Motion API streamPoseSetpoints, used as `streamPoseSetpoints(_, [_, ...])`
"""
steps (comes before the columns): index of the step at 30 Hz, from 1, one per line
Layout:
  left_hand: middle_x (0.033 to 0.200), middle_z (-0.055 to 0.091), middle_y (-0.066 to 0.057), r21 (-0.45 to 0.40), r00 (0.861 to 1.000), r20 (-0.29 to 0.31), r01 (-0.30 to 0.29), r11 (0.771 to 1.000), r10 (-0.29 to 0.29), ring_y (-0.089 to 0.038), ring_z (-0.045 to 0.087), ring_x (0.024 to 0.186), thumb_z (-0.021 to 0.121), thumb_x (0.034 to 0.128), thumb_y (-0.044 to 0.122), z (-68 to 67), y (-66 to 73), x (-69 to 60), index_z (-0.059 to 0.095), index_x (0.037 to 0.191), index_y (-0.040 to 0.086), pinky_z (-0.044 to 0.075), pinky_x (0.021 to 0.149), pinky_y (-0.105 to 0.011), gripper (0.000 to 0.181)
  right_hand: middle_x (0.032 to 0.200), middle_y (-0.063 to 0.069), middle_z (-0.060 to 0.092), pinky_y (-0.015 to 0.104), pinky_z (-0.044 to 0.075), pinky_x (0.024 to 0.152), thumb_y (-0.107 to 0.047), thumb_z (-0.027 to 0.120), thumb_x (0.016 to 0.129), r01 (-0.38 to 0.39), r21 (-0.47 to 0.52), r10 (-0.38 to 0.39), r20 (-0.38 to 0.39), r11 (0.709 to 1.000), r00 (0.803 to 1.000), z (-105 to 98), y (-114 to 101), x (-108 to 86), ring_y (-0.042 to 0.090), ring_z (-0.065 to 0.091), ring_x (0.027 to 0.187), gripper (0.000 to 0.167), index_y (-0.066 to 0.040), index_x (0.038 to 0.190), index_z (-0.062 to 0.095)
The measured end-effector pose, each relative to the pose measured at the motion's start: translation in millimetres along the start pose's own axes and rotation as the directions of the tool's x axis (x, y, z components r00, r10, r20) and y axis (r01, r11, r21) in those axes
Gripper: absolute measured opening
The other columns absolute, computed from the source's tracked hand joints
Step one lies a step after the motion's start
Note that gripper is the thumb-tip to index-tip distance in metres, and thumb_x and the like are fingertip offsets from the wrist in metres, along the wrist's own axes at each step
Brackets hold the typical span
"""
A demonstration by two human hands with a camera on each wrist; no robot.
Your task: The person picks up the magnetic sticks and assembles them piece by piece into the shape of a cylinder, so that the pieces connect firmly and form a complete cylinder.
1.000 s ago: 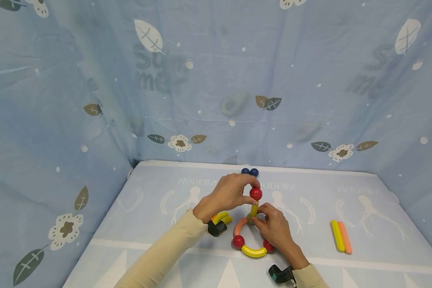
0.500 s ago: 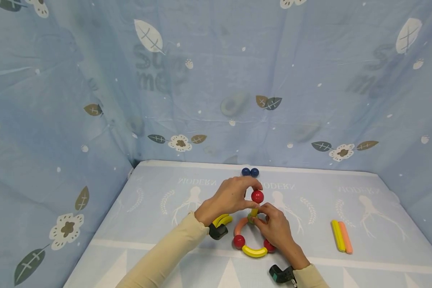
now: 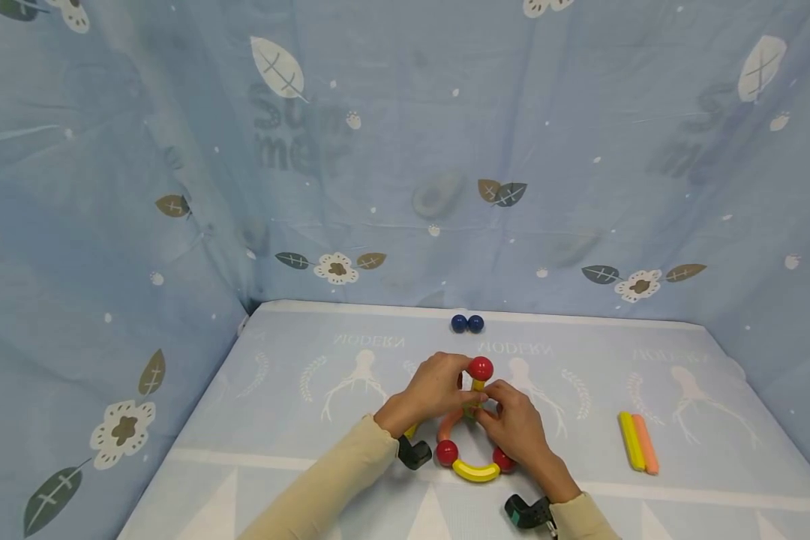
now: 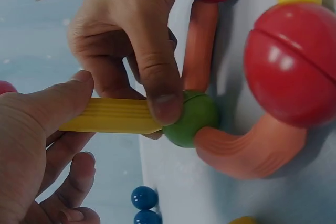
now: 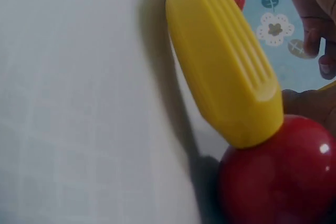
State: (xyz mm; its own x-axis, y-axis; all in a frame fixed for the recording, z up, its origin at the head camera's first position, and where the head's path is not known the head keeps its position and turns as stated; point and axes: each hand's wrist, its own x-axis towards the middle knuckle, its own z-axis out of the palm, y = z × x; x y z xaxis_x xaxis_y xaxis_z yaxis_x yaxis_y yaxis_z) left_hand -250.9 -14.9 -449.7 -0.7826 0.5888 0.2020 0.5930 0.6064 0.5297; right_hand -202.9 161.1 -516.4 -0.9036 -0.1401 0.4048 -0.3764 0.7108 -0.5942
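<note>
The left hand (image 3: 437, 386) has slid below the red ball (image 3: 481, 368), pinching the yellow rod (image 4: 118, 116). The right hand (image 3: 517, 426) pinches its base; best keep it upright.

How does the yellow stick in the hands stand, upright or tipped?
Upright: in the head view, the yellow stick rises from the green ball to a red ball on top.

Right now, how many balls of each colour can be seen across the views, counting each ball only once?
Red balls: 3
Green ball: 1
Blue balls: 2
Total: 6 balls
</note>
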Motion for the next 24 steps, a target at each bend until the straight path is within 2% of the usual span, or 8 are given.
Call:
streamPoseSetpoints(7, [0.064,0.052,0.011,0.003,0.999,0.018,0.044,0.999,-0.044,-0.004,0.048,0.056,0.082,0.0809,0.035,6.4,-1.1,-3.7,0.066,0.088,0.017,0.039,0.049,-0.020,0.025,0.090,-0.007,0.067,0.025,0.037,0.051,-0.025,0.086,0.077,-0.065,-0.024,0.066,0.048,0.998,0.997,-17.6,5.4,-7.8,0.008,0.043,0.060,0.023,-0.015,0.095,0.076])
streamPoseSetpoints(12, [0.077,0.064,0.009,-0.019,0.995,0.045,0.094,0.995,-0.094,-0.004,0.050,0.061,0.082,0.0815,0.032,14.1,-2.4,-6.8,0.070,0.093,0.016,0.042,0.054,-0.020,0.023,0.093,-0.004,0.069,0.026,0.040,0.055,-0.028,0.084,0.079,-0.162,-0.108,0.167,0.040,0.981,0.985,-45.6,18.5,-21.8,0.012,0.046,0.064,0.026,-0.012,0.098,0.076])
streamPoseSetpoints(14, [0.086,0.068,0.006,-0.011,0.993,0.044,0.106,0.994,-0.106,-0.004,0.052,0.063,0.082,0.0816,0.031,16.7,-3.3,-7.9,0.072,0.095,0.016,0.043,0.057,-0.020,0.022,0.093,-0.003,0.069,0.026,0.041,0.055,-0.026,0.084,0.079,-0.183,-0.148,0.188,0.018,0.972,0.982,-58.2,25.5,-27.0,0.012,0.046,0.065,0.026,-0.012,0.099,0.076])
streamPoseSetpoints(17, [0.092,0.071,0.005,0.015,0.993,0.037,0.112,0.994,-0.113,-0.004,0.053,0.067,0.082,0.0815,0.031,20.3,-4.6,-9.5,0.073,0.096,0.017,0.043,0.061,-0.021,0.022,0.091,-0.003,0.070,0.025,0.039,0.052,-0.024,0.085,0.078,-0.167,-0.182,0.160,-0.052,0.969,0.986,-77.7,36.2,-33.8,0.010,0.045,0.061,0.024,-0.012,0.097,0.076])
streamPoseSetpoints(21, [0.088,0.070,0.006,0.030,0.994,0.030,0.101,0.994,-0.102,-0.005,0.054,0.070,0.082,0.0810,0.030,23.2,-5.3,-11.4,0.074,0.097,0.015,0.044,0.061,-0.020,0.024,0.088,-0.001,0.071,0.026,0.035,0.045,-0.020,0.086,0.075,-0.153,-0.226,0.118,-0.163,0.962,0.980,-101.7,47.7,-42.4,0.006,0.043,0.056,0.022,-0.012,0.093,0.076])
streamPoseSetpoints(24, [0.085,0.069,0.009,0.039,0.996,0.017,0.088,0.995,-0.089,-0.004,0.054,0.069,0.083,0.0809,0.030,25.5,-6.5,-12.5,0.075,0.098,0.015,0.043,0.059,-0.019,0.024,0.088,0.004,0.072,0.029,0.035,0.043,-0.022,0.084,0.077,-0.207,-0.266,0.159,-0.191,0.942,0.969,-115.6,53.8,-48.5,0.011,0.048,0.056,0.021,-0.010,0.093,0.076])
